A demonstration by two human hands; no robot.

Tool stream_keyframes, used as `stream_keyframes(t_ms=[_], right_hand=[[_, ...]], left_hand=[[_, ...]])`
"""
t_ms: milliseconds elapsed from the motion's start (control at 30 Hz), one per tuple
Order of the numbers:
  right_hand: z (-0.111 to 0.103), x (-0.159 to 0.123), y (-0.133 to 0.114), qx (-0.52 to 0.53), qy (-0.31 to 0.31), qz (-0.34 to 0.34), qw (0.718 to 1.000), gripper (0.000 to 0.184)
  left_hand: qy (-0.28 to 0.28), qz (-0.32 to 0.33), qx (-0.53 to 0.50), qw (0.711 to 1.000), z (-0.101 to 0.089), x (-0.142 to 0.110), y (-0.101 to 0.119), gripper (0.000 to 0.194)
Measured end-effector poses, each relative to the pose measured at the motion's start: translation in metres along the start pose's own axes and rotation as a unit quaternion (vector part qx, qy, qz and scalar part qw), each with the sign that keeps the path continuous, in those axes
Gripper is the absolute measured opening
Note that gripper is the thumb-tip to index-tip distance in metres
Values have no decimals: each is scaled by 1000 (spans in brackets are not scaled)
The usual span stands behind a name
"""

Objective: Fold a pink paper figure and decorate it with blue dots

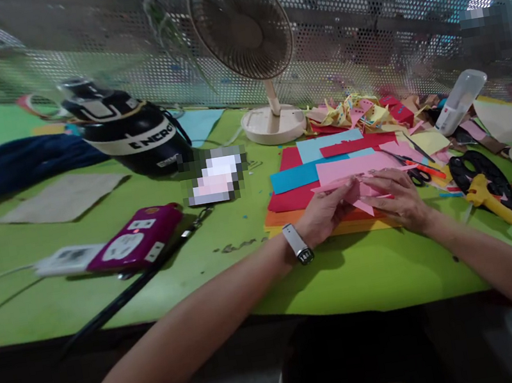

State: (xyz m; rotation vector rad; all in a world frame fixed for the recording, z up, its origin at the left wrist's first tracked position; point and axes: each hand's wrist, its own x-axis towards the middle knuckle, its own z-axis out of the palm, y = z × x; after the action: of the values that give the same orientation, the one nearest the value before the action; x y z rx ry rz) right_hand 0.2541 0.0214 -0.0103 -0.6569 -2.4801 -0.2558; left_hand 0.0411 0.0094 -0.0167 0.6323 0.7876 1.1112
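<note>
My left hand [326, 211] and my right hand [397, 197] meet over a small folded piece of pink paper [362, 195]. Both pinch it with curled fingers. They rest on a stack of coloured paper sheets [304, 187] in red, blue, pink, orange and yellow on the green table [201, 271]. A watch [298, 244] sits on my left wrist. Most of the pink piece is hidden under my fingers.
Scissors [415, 169], a yellow glue gun [490, 196] and paper scraps [355, 111] lie right of the stack. A desk fan [258, 55] stands behind it. A helmet [130, 130], a pink power strip [133, 243] and brown paper [62, 197] lie left.
</note>
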Motion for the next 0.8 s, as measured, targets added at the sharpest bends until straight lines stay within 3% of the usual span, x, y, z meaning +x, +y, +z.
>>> stream_keyframes(t_ms=[67, 267, 400, 667, 800], right_hand=[[1, 0, -1, 1, 4, 18, 1000, 31], [6, 3, -9, -26, 96, 55, 994, 18], [9, 7, -12, -16, 152, 105, 983, 9], [15, 6, -15, 3, 140, 192, 971, 5], [19, 6, -13, 14, 132, 202, 970, 26]], left_hand=[[-6, 11, -7, 1000, 1, -1, 1, 15], [-4, 22, -22, 1000, 4, -3, 1, 14], [-23, 45, -9, 999, 3, -4, -4, 27], [-87, 77, 52, 992, 7, -11, -4, 38], [-93, 96, 81, 988, 4, -11, -5, 41]])
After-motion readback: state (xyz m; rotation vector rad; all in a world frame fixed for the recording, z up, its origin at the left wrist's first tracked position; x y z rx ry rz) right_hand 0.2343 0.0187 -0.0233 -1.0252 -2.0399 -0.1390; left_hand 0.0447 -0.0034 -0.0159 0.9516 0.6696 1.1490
